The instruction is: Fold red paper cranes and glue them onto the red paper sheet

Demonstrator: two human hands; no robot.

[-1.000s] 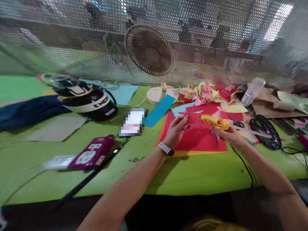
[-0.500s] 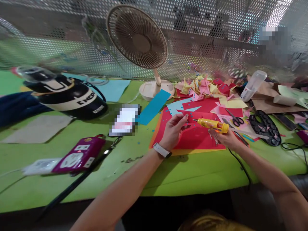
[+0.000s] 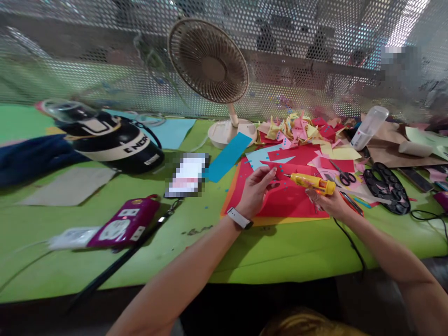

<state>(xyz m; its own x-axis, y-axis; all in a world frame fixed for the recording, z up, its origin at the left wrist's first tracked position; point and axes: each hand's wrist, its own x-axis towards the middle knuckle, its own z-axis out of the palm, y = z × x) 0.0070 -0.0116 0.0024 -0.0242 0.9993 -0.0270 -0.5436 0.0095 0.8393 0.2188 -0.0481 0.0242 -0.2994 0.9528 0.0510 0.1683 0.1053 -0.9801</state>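
Note:
My right hand (image 3: pixel 331 203) is wrapped round a yellow glue gun (image 3: pixel 311 183) with an orange light on it. The gun's nozzle points left, a short gap from the fingertips of my left hand (image 3: pixel 255 189). Thumb and finger of that hand are pinched together at a piece of red paper (image 3: pixel 280 173) dotted with small blue bits; how much of it they grip is partly hidden. Under both hands lie red sheets (image 3: pixel 294 210) over an orange-yellow one. Black-handled scissors (image 3: pixel 346 178) rest on pink scraps to the right.
A fan (image 3: pixel 233 128) stands behind, beside a blue paper strip (image 3: pixel 229 158) and a heap of cut paper (image 3: pixel 297 128). Leftward are a phone (image 3: pixel 187 175), a purple power strip (image 3: pixel 126 224) and a black bottle (image 3: pixel 122 144). A black palette (image 3: pixel 387 189) and clear bottle (image 3: pixel 370 127) are at right.
The whole view has shifted slightly, so things appear a little further right. Both hands keep nearly the same pose, with the glue gun still beside the left fingertips.

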